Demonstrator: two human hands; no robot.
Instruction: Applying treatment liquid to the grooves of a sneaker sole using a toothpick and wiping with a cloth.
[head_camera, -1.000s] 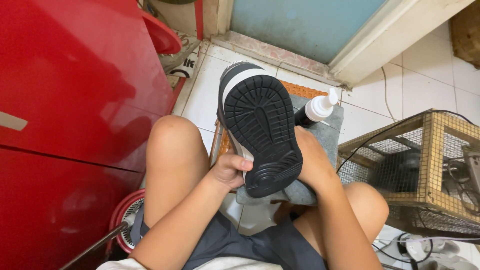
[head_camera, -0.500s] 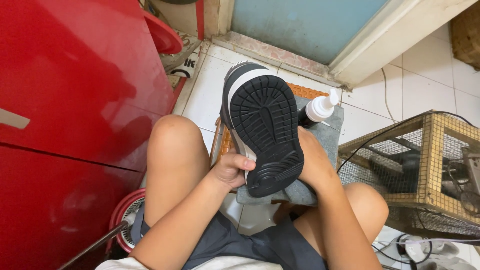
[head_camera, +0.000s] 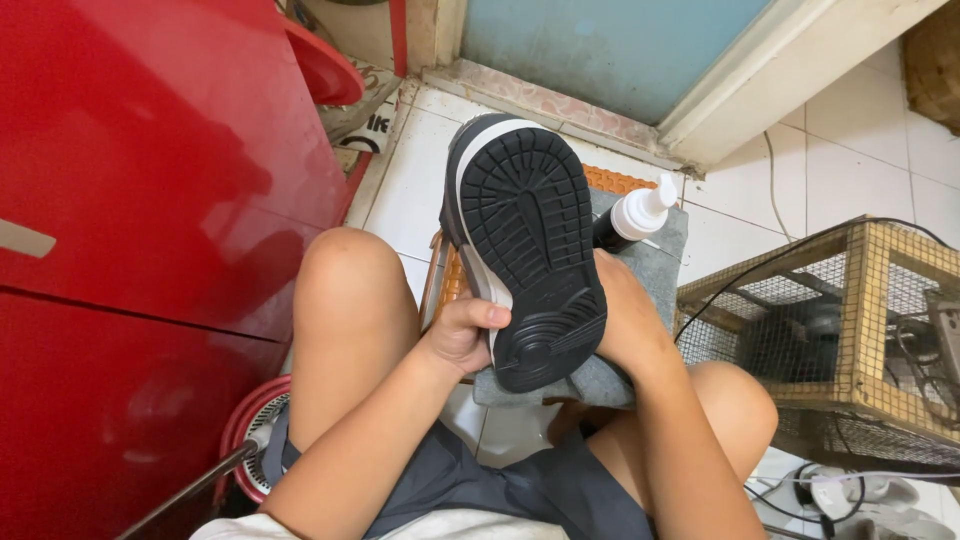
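I hold a sneaker sole-up between my knees; its black treaded sole faces me, with a white and dark edge on the left side. My left hand grips the heel end from the left, thumb on the side. My right hand is behind the shoe on the right, mostly hidden, holding it together with a grey cloth that hangs under the heel. A dark bottle with a white pump top stands just beyond the shoe on a grey mat.
A large red cabinet fills the left. A wire-mesh cage with a wooden frame stands at the right. An orange mat lies on the white tiled floor before a blue door. A red-rimmed round thing sits low left.
The shoe has shifted slightly up and left in my hands. Little else differs.
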